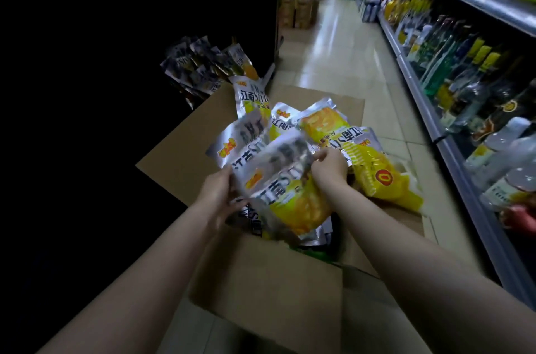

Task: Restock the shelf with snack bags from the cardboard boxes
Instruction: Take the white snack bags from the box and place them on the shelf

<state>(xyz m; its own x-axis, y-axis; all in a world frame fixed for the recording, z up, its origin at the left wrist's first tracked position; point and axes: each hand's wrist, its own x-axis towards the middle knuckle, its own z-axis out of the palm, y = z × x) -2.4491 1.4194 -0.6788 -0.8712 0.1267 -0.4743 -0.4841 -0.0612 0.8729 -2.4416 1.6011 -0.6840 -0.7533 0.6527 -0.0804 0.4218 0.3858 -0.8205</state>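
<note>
Over the open box, the left hand and right hand each curl round opposite edges of a bag, likely gathering a stack to carry to the dark shelf left of the box.

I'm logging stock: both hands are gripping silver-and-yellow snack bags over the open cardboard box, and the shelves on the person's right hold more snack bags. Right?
Not quite. The head view shows the shelves on the right hold bottles, not snack bags. The left hand and right hand do grip snack bags over the open cardboard box.
</note>
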